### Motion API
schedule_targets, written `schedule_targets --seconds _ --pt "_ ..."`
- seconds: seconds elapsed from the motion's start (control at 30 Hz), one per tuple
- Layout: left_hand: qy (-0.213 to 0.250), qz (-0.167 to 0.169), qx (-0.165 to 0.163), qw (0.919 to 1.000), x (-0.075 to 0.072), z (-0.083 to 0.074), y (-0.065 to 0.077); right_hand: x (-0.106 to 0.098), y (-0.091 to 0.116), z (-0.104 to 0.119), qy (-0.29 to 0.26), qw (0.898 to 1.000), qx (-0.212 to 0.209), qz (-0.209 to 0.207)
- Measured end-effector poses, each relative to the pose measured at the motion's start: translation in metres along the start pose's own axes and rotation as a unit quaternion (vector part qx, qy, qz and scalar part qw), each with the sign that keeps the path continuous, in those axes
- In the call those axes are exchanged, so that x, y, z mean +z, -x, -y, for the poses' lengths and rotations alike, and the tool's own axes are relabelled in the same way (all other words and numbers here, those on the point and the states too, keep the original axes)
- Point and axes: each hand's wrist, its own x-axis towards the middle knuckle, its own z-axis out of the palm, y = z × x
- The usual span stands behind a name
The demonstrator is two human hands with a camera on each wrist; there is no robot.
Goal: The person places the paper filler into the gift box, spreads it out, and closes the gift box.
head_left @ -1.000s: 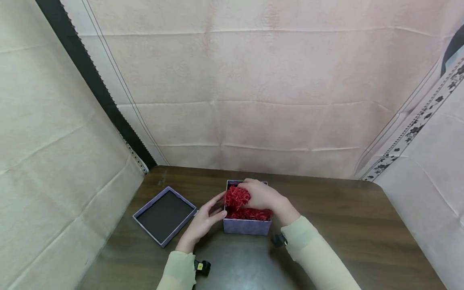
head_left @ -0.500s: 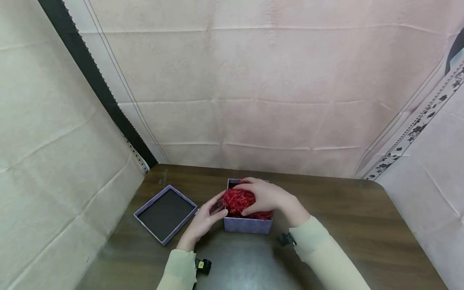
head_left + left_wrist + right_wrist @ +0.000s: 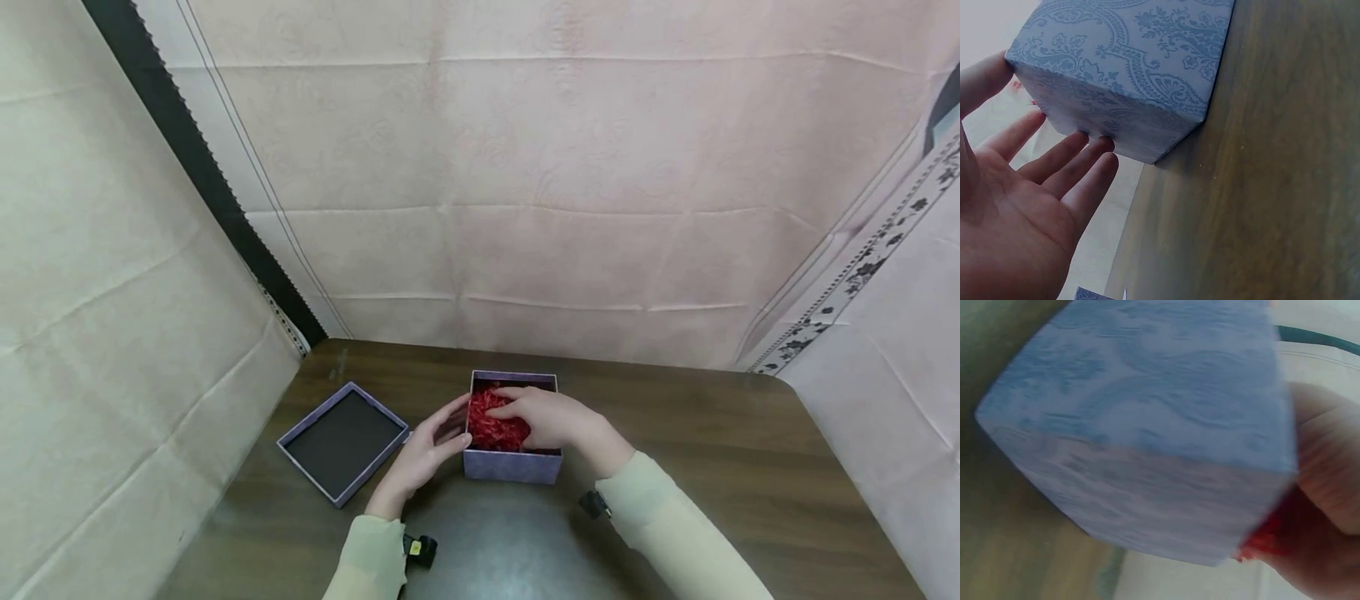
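Observation:
A bluish-purple patterned gift box (image 3: 512, 468) stands on the table with its top uncovered. Red shredded paper (image 3: 491, 429) fills its left part, while the dark inside shows at the back and right. My right hand (image 3: 558, 418) reaches in over the right wall, its spread fingers pressing on the shreds. In the right wrist view, a few red strands (image 3: 1263, 544) show by the palm at the rim. My left hand (image 3: 420, 458) steadies the box's left wall, its extended fingertips (image 3: 1100, 144) on the side and its thumb at the upper edge.
The box lid (image 3: 343, 444) lies inside up, left of the box, its dark lining showing. Beyond the brown wooden table (image 3: 675, 433) hang pale cloth sheets (image 3: 525, 167) at the back and both sides.
My right hand has lowered the raised bunch of red shredded paper and spread its fingers over it. The shreds now sit lower and further left in the box. My left hand stays put.

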Motion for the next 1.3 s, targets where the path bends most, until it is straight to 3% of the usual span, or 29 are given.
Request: schedule_targets --seconds 0.33,0.57,0.8,0.93,1.17,1.3 --pt "-0.004 0.000 0.003 1.0000 0.000 0.000 0.000 0.020 -0.021 0.002 0.048 0.996 0.066 -0.025" --pt "-0.001 0.002 0.008 1.0000 -0.001 0.002 -0.001 0.003 -0.008 0.008 0.008 0.998 0.061 -0.009" --pt "-0.003 0.001 0.010 0.9999 0.000 0.001 -0.001 -0.008 0.003 0.019 0.013 0.999 0.009 -0.050" --pt "-0.004 0.003 0.007 1.0000 0.000 -0.001 0.000 0.001 0.001 0.023 0.037 0.999 -0.006 -0.033" --pt "-0.004 0.002 0.005 1.0000 0.000 -0.002 0.001 0.019 -0.012 0.017 0.012 0.998 0.060 0.008" --pt "-0.004 0.001 0.006 1.0000 0.000 -0.001 0.000 0.022 -0.016 0.011 0.019 0.998 0.062 0.009"
